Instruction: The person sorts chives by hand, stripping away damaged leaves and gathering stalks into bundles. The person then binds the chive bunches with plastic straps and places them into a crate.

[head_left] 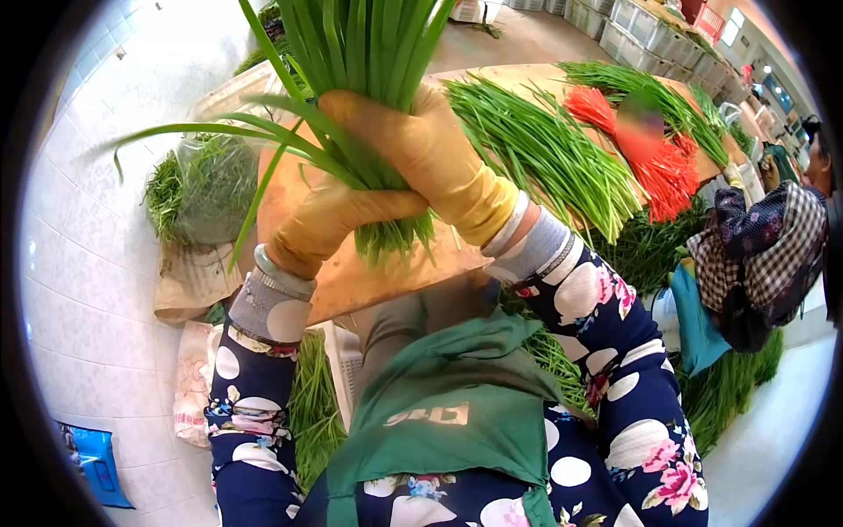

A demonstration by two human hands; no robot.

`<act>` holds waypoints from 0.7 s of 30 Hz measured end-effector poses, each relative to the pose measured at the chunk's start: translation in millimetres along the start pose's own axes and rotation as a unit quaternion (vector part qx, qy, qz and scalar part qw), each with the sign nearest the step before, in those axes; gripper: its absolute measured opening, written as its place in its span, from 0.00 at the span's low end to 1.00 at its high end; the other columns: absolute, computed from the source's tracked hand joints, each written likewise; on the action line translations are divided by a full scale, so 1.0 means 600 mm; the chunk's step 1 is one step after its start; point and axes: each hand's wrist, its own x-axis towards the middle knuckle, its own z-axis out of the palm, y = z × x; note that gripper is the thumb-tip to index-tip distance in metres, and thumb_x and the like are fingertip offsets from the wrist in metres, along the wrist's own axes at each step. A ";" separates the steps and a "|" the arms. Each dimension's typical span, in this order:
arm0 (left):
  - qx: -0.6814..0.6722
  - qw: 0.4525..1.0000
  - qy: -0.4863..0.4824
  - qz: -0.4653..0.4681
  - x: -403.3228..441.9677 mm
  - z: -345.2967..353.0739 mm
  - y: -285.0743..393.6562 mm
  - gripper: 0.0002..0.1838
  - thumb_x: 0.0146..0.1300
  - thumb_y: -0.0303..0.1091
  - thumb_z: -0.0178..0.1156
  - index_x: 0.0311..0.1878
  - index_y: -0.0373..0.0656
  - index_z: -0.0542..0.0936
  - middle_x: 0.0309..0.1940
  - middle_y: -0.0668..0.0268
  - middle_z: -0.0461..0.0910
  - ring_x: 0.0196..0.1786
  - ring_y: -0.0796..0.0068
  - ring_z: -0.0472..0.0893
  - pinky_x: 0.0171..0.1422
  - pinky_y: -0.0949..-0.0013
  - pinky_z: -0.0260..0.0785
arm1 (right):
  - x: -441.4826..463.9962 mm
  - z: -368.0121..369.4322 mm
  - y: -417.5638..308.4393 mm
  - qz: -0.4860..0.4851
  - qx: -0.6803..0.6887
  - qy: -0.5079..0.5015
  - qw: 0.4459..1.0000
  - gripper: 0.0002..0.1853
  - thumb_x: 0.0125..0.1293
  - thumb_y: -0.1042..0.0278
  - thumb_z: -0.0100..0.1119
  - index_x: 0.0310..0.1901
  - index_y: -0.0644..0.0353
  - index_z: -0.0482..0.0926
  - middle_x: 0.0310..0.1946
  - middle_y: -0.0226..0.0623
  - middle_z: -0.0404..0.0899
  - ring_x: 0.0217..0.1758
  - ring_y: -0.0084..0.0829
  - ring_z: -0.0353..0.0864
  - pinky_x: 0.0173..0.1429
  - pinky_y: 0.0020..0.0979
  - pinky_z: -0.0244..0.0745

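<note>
A bunch of garlic chives (pixel 364 44) is held up in front of me over the table, its long flat leaves pointing away and the cut ends (pixel 391 241) hanging below my hands. My right hand (pixel 430 149), in a yellow rubber glove, wraps around the bunch from the right. Lower down, my left hand (pixel 329 220), gloved the same way, closes around it from the left. Some loose leaves (pixel 263 132) stick out to the left. Between the hands, part of the bunch is hidden by the gloves.
On the wooden table (pixel 351 285) lies a long pile of chives (pixel 544 149), with red strips (pixel 667 180) beside it. A bag of greens (pixel 215 189) stands at left. Another person in a checked garment (pixel 781 255) works at right. White crates (pixel 632 53) are stacked behind.
</note>
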 end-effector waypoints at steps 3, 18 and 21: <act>0.011 1.000 0.008 0.005 -0.009 0.003 0.001 0.20 0.54 0.27 0.71 0.51 0.37 0.80 0.46 0.68 0.82 0.47 0.77 0.79 0.51 0.73 0.73 | -0.009 0.004 0.003 -0.031 -0.026 -0.006 0.999 0.20 0.60 0.60 0.67 0.50 0.63 0.80 0.39 0.32 0.82 0.39 0.22 0.78 0.46 0.27 0.75; -0.114 0.989 0.058 0.070 -0.030 0.026 0.003 0.19 0.59 0.28 0.63 0.54 0.36 0.77 0.44 0.65 0.80 0.46 0.71 0.81 0.51 0.68 0.74 | 0.003 0.022 -0.018 0.005 -0.140 -0.053 0.989 0.20 0.65 0.55 0.63 0.49 0.65 0.79 0.36 0.32 0.81 0.41 0.21 0.77 0.46 0.24 0.73; -0.332 0.943 -0.018 -0.001 -0.041 0.018 -0.030 0.16 0.63 0.32 0.58 0.52 0.36 0.76 0.40 0.59 0.80 0.43 0.64 0.81 0.54 0.59 0.75 | 0.013 0.012 -0.031 0.086 -0.260 -0.080 0.958 0.29 0.64 0.44 0.60 0.51 0.64 0.76 0.34 0.35 0.80 0.37 0.23 0.78 0.41 0.27 0.75</act>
